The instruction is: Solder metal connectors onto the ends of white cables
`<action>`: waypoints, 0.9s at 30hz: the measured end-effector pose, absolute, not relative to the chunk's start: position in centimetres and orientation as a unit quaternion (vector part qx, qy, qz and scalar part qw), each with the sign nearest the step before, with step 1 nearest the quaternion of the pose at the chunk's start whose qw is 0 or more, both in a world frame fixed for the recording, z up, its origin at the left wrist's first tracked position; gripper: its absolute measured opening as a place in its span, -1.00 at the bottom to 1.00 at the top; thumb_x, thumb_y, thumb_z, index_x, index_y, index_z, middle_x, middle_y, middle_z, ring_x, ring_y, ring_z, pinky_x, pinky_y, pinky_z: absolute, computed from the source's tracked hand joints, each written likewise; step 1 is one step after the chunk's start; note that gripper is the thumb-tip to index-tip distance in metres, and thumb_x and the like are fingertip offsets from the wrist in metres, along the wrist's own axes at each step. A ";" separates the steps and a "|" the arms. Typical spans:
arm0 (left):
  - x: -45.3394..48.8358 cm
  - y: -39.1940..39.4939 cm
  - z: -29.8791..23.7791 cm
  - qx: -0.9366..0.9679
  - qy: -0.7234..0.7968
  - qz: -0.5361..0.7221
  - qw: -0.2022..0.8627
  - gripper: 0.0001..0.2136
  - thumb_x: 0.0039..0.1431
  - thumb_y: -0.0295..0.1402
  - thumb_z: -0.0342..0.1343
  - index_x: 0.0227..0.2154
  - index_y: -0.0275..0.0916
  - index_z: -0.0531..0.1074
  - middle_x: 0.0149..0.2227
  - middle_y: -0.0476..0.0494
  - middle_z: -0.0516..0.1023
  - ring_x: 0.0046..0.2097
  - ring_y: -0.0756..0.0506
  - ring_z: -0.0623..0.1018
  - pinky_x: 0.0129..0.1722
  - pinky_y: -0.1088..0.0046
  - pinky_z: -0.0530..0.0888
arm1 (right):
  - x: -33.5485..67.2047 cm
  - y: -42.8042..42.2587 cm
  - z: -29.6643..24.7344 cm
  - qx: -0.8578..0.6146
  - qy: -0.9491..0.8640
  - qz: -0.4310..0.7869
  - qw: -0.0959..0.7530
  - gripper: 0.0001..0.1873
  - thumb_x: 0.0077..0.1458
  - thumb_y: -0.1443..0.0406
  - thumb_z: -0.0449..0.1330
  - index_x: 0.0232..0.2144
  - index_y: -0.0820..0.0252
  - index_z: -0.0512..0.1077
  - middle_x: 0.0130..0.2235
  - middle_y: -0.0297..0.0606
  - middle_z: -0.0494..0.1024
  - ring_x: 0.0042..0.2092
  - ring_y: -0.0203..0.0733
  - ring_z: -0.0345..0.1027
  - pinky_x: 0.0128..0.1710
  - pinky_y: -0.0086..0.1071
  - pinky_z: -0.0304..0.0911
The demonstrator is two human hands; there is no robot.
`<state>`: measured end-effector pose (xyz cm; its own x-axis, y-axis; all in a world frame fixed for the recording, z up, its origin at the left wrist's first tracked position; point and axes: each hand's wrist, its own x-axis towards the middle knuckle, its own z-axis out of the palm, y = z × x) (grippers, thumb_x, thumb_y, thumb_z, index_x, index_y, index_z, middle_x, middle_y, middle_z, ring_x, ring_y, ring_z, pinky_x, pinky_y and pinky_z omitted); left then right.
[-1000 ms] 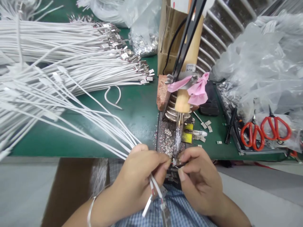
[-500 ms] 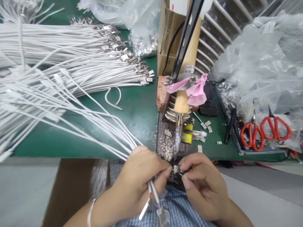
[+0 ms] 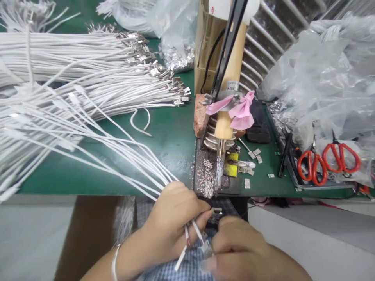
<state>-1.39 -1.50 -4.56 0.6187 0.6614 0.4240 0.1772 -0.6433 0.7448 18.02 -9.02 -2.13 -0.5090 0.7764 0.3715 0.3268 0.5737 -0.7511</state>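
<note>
My left hand [image 3: 172,222] is closed around a bunch of white cables [image 3: 137,164] that fan out to the left across the green table [image 3: 170,136]. Several cable ends with small connectors stick out below its fingers. My right hand [image 3: 243,249] is low in front of my lap, its fingers pinched on a small metal connector [image 3: 206,246] at one cable end. A soldering iron [image 3: 227,113] with a pink bow stands just above both hands, its tip pointing down over a tray of solder crumbs [image 3: 205,175].
A large pile of white cables with metal plugs [image 3: 88,78] covers the left of the table. Red-handled scissors [image 3: 328,162] lie at the right beside crumpled plastic bags [image 3: 328,78]. A cardboard box [image 3: 208,43] and a brick [image 3: 200,115] stand behind the iron.
My right hand has dropped down and toward me, away from the iron's tip, to the cable ends below my left hand. The left hand has lowered slightly.
</note>
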 end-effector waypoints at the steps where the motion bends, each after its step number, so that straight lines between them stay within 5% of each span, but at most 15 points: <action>1: -1.6 -1.4 -4.5 0.832 0.239 0.359 0.350 -0.84 0.15 -0.60 0.14 -0.25 -0.25 0.47 -0.45 -0.04 0.52 -0.43 -0.05 0.41 -0.35 0.31 0.22 | 18.0 -9.0 -2.2 -0.357 -0.792 0.307 0.389 -0.87 0.28 0.41 0.13 -0.15 0.13 0.40 -0.35 -0.35 0.53 -0.31 -0.30 0.42 -0.20 -0.41 0.41; 6: -2.4 -0.8 -3.8 0.828 0.199 0.349 0.391 -0.72 0.12 -0.57 0.17 -0.11 -0.23 0.45 -0.31 -0.09 0.61 -0.33 -0.10 0.53 -0.25 0.27 0.35 | 18.5 -8.3 -2.5 -0.404 -0.734 0.286 0.465 -0.68 0.06 0.50 0.12 -0.15 0.09 0.37 -0.38 -0.33 0.48 -0.44 -0.30 0.39 -0.49 -0.48 0.36; 12: -2.3 -0.5 -3.6 0.847 0.204 0.330 0.363 -0.73 0.20 -0.59 0.10 -0.09 -0.18 0.45 -0.31 -0.07 0.63 -0.34 -0.09 0.58 -0.25 0.29 0.39 | 19.2 -8.1 -3.0 -0.435 -0.701 0.295 0.482 -0.64 0.00 0.52 0.13 -0.16 0.09 0.41 -0.33 -0.24 0.51 -0.44 -0.25 0.38 -0.55 -0.44 0.30; 21: -2.0 -0.8 -3.9 0.837 0.229 0.337 0.364 -0.74 0.17 -0.63 0.10 -0.15 -0.19 0.45 -0.37 -0.03 0.60 -0.37 -0.07 0.51 -0.31 0.31 0.30 | 18.5 -8.8 -4.1 -0.482 -0.575 0.389 0.534 -0.92 0.32 0.33 0.02 -0.16 0.07 0.30 -0.25 -0.22 0.54 -0.29 -0.19 0.45 -0.38 -0.36 0.37; 27: -1.8 -1.0 -3.7 0.843 0.256 0.342 0.327 -0.81 0.17 -0.62 0.11 -0.23 -0.23 0.46 -0.46 -0.01 0.51 -0.42 -0.05 0.45 -0.35 0.33 0.27 | 18.0 -8.4 -4.3 -0.511 -0.597 0.343 0.514 -0.85 0.22 0.42 0.13 -0.20 0.09 0.30 -0.13 -0.18 0.57 -0.13 -0.16 0.51 -0.21 -0.32 0.45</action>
